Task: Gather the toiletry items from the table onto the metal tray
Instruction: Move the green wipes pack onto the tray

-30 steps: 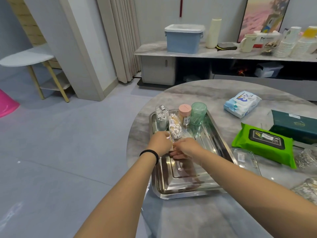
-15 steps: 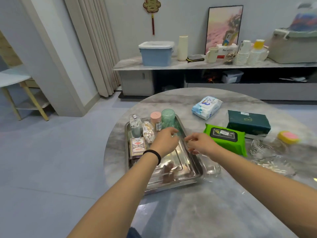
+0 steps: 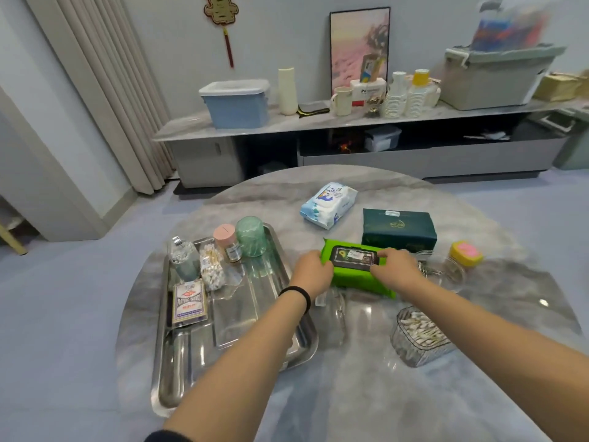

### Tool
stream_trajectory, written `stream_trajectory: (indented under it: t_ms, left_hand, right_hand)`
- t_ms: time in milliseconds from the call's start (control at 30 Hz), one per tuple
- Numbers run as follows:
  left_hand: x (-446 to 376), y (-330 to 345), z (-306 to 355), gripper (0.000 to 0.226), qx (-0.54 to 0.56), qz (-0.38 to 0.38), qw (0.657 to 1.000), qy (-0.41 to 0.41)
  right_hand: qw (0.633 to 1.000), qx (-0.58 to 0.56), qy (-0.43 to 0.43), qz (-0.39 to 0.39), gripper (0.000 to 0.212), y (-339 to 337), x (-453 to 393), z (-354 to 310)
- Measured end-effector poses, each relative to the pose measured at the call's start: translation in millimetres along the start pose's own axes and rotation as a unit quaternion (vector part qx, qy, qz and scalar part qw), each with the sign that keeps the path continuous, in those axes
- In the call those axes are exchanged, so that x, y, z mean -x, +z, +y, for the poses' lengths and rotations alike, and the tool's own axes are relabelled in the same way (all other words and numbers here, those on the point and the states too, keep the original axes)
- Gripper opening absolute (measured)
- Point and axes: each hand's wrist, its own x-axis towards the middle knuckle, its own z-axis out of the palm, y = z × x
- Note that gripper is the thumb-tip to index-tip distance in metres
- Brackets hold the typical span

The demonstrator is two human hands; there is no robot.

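Fingers: both hands are on the green wipes pack [image 3: 357, 275]. The left hand [image 3: 314, 273] curls its fingers [image 3: 326, 267] round the pack's left end. The right hand [image 3: 395, 269] lays its fingers [image 3: 384, 255] over the black flap label at the top right, and they look to be curled on it.
Pack position: flat on the table [image 3: 350, 393], between the two sets of fingers and just right of the metal tray [image 3: 299, 346]. Whether it has left the tabletop cannot be told.
Likely handling: a soft, floppy plastic pouch, probably moderately heavy from damp contents. It would sag if lifted by one end, and the glossy film may slip.
Where to hold: the two short ends, as the fingers sit now, or under the body. The flap label is best avoided, since it could peel open.
Already on tray, left of the fingers: a clear bottle [image 3: 183, 260], a bag of cotton swabs [image 3: 212, 269], a pink-capped jar [image 3: 227, 242], a green cup [image 3: 251, 236] and a box of playing cards [image 3: 188, 303].
Free tray space: the bare middle and near part, under the left forearm, looks wide enough for the pack laid flat.
Beyond the fingers: a white-blue tissue pack [image 3: 328, 204] and a dark green box [image 3: 398, 229].
Right of the fingers: a yellow-lidded jar [image 3: 466, 254], a glass dish [image 3: 443, 271] and a clear swab box [image 3: 419, 336].
Risk: the glass dish sits just beside the right knuckles, so a sideways swing could knock it.
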Motion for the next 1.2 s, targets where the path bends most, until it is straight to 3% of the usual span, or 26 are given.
stream_trajectory:
  t_ms: [167, 300, 500, 700, 1200]
  left_hand:
    - [-32, 14, -5, 0.043, -0.029, -0.036, 0.998, -0.048]
    - [-41, 19, -4, 0.045, 0.059, -0.041, 0.996, -0.046]
    - [-42, 12, 2, 0.055, 0.072, 0.003, 0.997, -0.011]
    - [-23, -27, 1, 0.045, 0.125, 0.053, 0.99, 0.029]
    - [6, -104, -92, 0.043, 0.093, 0.081, 0.992, -0.024]
  right_hand:
    - [0.998, -0.03, 0.024, -0.04, 0.042, 5, -18, 3]
    - [0.997, -0.057, 0.039, -0.046, 0.051, 12, -21, 4]
    - [0.994, -0.105, 0.023, -0.023, 0.054, -2, -15, -7]
    - [0.991, -0.132, -0.011, 0.012, 0.063, -6, 2, -34]
    - [0.974, -0.207, -0.035, -0.087, 0.061, 79, 58, -107]
